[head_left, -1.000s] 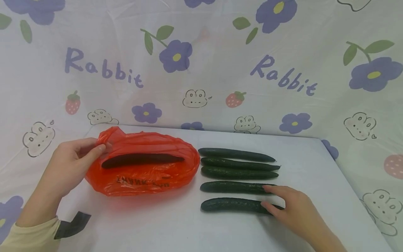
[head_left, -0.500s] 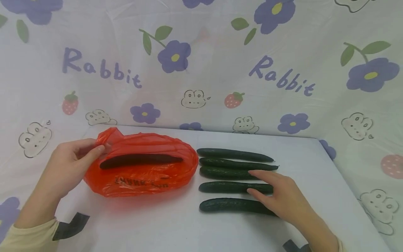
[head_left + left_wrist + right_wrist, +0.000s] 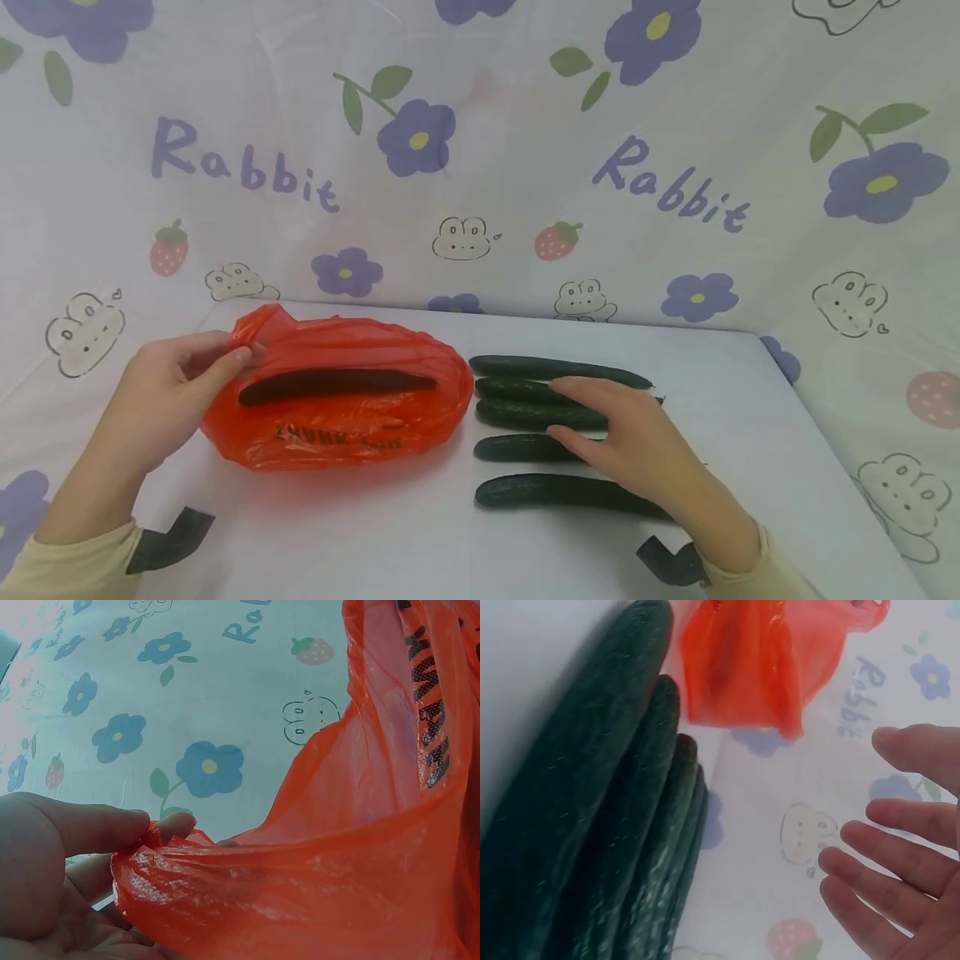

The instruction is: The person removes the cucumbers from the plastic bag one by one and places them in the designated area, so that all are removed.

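At the left, my left hand (image 3: pixel 168 392) pinches the upper left edge of a red plastic bag (image 3: pixel 337 337) between thumb and fingers. A dark cucumber (image 3: pixel 337 385) shows through the bag. In the left wrist view, thumb and fingertips hold the gathered edge of the red film (image 3: pixel 247 892). My right hand (image 3: pixel 637 437) hovers over a row of cucumbers, its fingers spread and holding nothing; it covers the right parts of several of them. The nearest cucumber (image 3: pixel 540 490) and the farthest cucumber (image 3: pixel 555 367) lie crosswise like the rest, right of the bag.
A white table (image 3: pixel 360 533) carries everything. Behind it hangs a pale cloth (image 3: pixel 510 158) printed with flowers, strawberries and rabbits. Black bands (image 3: pixel 176 537) hang at both cuffs.
My right hand has moved left and away from me, from the right ends of the near cucumbers to over the middle of the row. The left hand stays on the bag.
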`<state>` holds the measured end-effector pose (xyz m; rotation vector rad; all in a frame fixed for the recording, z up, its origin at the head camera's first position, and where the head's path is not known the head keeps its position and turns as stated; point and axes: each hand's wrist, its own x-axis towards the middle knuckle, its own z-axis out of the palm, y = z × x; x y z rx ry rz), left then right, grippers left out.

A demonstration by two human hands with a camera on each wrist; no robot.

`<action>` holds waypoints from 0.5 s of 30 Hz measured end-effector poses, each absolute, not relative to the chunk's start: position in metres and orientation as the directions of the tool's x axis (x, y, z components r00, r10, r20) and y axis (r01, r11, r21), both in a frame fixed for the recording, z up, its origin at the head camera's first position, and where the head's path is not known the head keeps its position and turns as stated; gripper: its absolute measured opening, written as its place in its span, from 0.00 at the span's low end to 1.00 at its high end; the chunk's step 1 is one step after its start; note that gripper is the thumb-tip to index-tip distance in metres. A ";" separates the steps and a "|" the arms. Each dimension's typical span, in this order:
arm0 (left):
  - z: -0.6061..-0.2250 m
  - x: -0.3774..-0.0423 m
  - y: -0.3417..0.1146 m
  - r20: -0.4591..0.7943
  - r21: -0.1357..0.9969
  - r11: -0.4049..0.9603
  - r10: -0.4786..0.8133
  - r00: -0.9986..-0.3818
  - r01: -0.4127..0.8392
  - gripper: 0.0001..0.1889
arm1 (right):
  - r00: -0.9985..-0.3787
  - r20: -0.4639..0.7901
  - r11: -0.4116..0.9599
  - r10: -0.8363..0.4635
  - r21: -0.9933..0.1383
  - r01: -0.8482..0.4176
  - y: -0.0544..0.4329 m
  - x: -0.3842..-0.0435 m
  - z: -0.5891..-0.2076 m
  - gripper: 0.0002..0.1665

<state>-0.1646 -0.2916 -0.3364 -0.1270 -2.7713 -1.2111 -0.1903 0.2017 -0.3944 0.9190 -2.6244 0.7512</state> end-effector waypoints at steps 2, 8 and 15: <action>-0.336 -0.165 -0.291 0.136 0.730 0.673 0.029 -0.990 0.120 0.22 | -0.767 0.392 0.661 -0.509 -0.393 -0.639 0.197 -0.194 -0.391 0.30; -0.336 -0.164 -0.292 0.114 0.731 0.675 0.024 -0.993 0.100 0.23 | -0.761 0.379 0.642 -0.527 -0.409 -0.648 0.184 -0.204 -0.389 0.30; -0.337 -0.165 -0.293 0.128 0.726 0.678 0.027 -0.991 0.112 0.23 | -0.744 0.405 0.619 -0.532 -0.414 -0.668 0.171 -0.213 -0.386 0.30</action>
